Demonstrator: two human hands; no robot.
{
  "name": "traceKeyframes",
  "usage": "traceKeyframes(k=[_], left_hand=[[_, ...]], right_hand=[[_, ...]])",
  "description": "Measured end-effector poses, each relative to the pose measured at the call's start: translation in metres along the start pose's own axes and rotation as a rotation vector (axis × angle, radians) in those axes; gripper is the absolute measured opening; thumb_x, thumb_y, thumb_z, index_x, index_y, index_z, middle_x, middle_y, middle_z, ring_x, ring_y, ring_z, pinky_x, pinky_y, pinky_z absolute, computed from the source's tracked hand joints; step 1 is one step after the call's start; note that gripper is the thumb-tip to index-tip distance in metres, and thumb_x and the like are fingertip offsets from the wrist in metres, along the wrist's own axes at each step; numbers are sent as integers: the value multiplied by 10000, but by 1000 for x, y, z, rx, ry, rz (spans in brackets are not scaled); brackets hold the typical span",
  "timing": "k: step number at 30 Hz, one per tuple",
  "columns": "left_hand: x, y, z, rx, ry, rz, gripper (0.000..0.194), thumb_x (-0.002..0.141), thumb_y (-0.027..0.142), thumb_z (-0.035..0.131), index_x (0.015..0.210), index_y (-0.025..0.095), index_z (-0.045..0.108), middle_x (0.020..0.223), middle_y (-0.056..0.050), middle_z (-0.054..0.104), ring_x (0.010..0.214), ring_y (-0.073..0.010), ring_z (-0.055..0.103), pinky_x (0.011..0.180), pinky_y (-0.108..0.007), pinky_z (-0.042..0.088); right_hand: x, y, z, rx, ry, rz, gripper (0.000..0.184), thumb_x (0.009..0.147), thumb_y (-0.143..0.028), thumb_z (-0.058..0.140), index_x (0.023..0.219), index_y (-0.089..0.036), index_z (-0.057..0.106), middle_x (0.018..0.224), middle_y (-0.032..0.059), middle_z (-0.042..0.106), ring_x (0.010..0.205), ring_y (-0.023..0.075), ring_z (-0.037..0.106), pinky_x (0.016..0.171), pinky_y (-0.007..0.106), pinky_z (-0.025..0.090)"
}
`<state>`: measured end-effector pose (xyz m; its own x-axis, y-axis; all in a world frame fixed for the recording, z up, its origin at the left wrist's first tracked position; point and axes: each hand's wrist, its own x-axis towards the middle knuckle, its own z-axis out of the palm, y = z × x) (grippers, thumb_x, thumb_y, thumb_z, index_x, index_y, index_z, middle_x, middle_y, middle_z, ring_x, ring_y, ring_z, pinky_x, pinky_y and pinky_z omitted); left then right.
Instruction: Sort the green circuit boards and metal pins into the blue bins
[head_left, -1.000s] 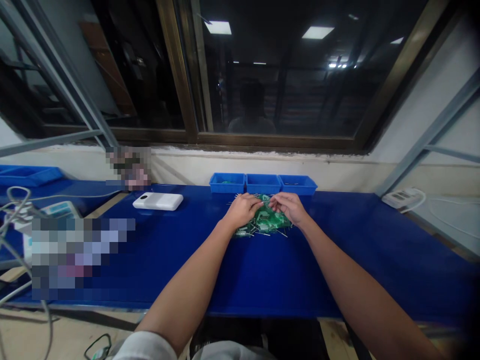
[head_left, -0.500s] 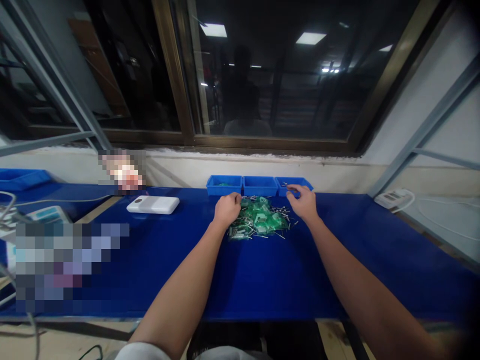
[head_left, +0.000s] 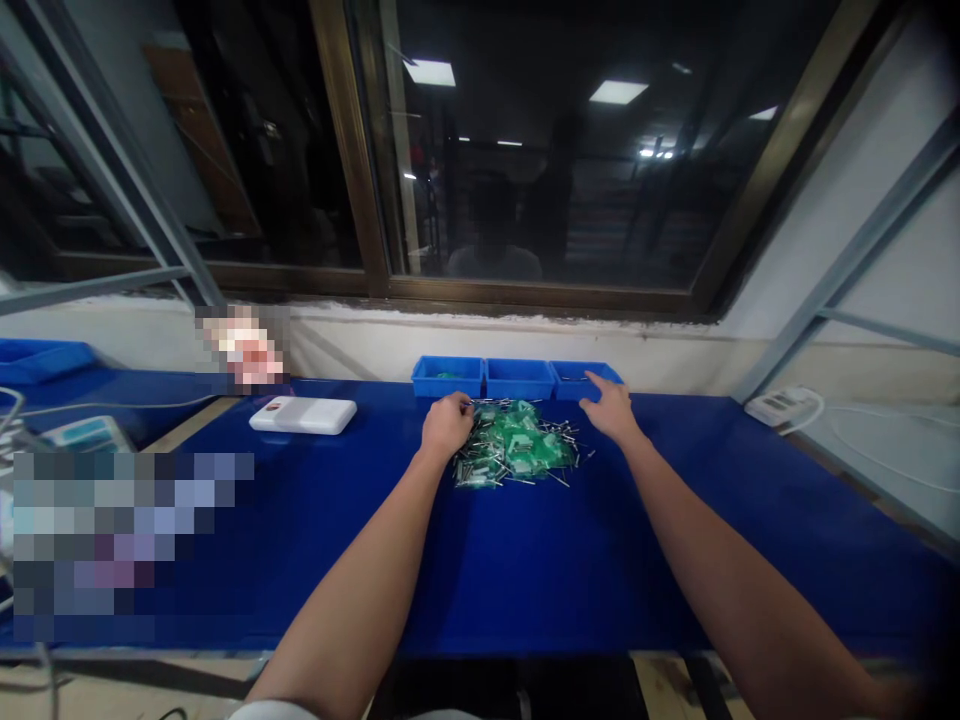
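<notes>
A heap of small green parts with metal pins [head_left: 517,450] lies on the blue bench top [head_left: 525,560]. My left hand [head_left: 445,425] rests closed at the heap's left edge, its fingers curled on something I cannot make out. My right hand [head_left: 611,408] reaches past the heap's right side with fingers stretched out and nothing in them, just before the right blue bin [head_left: 583,380]. Beside that bin stand the middle blue bin [head_left: 520,380] and the left blue bin [head_left: 448,377], in a row behind the heap.
A white flat device [head_left: 304,414] lies left of the heap. A white power strip with cable [head_left: 784,404] sits at the far right. Another blue tray [head_left: 37,358] and cables are at the far left. A window runs behind the bench.
My right hand left the heap, went to the right bin pinching something small, and now has its fingers spread. My left hand slid to the heap's left edge.
</notes>
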<state>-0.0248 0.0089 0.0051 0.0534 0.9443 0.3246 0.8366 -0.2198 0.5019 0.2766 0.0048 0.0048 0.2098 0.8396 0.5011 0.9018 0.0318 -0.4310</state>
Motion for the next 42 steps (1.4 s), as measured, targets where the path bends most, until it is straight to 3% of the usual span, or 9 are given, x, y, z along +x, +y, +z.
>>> traceKeyframes(k=[5,10,15,19,25,31,34,38,42], left_hand=[[-1,0,0,44,4,-14,290,873,322,377,870,223,650,905,-75,692,877,-221,626,706,-269,410],[1,-2,-4,112,38,-124,408,900,386,298,813,195,648,854,-119,685,837,-249,633,683,-290,409],[4,-7,-3,70,6,-105,390,884,429,344,751,201,632,779,-91,680,815,-236,632,656,-275,395],[4,-7,1,24,-57,-39,326,857,434,413,745,208,618,751,-58,675,778,-212,627,633,-258,383],[4,-1,5,0,-57,69,248,845,383,449,801,209,620,826,-48,681,813,-199,618,658,-254,394],[1,6,4,-34,-38,210,183,836,303,468,816,200,618,828,-38,665,784,-182,606,690,-261,417],[0,9,3,-48,-8,294,175,839,271,466,826,193,622,823,-39,650,815,-185,596,729,-275,433],[-3,18,1,-74,14,451,212,856,282,477,959,184,634,888,-52,649,889,-192,579,812,-303,442],[-12,35,-1,-73,-48,629,310,865,314,502,1135,184,583,1016,-69,643,973,-200,560,896,-341,426]], right_hand=[[-16,3,9,106,9,-63,337,699,-245,519,993,-168,665,980,78,668,933,221,572,907,386,384],[-24,-8,10,108,-194,-137,281,694,-359,592,881,-174,691,828,64,654,806,196,589,838,351,404],[-29,-18,15,95,-346,-193,261,727,-383,585,862,-197,707,829,61,643,780,178,592,766,299,424],[-30,-22,19,124,-376,-163,185,742,-330,573,771,-206,707,811,48,664,748,164,604,713,266,431],[-28,-26,18,157,-371,-111,125,717,-287,611,713,-199,699,764,44,689,719,165,611,656,247,430],[-27,-22,22,116,-330,-136,130,747,-259,586,688,-196,683,768,51,671,735,170,596,705,265,418],[-27,-22,22,114,-247,-153,146,769,-264,562,695,-186,662,784,60,653,760,174,583,741,282,410],[-28,-31,13,309,-165,-151,202,824,-316,489,783,-185,636,683,21,625,638,146,554,643,265,403],[-34,-53,1,620,-291,-173,232,785,-399,546,765,-178,615,659,8,616,613,138,555,600,258,413]])
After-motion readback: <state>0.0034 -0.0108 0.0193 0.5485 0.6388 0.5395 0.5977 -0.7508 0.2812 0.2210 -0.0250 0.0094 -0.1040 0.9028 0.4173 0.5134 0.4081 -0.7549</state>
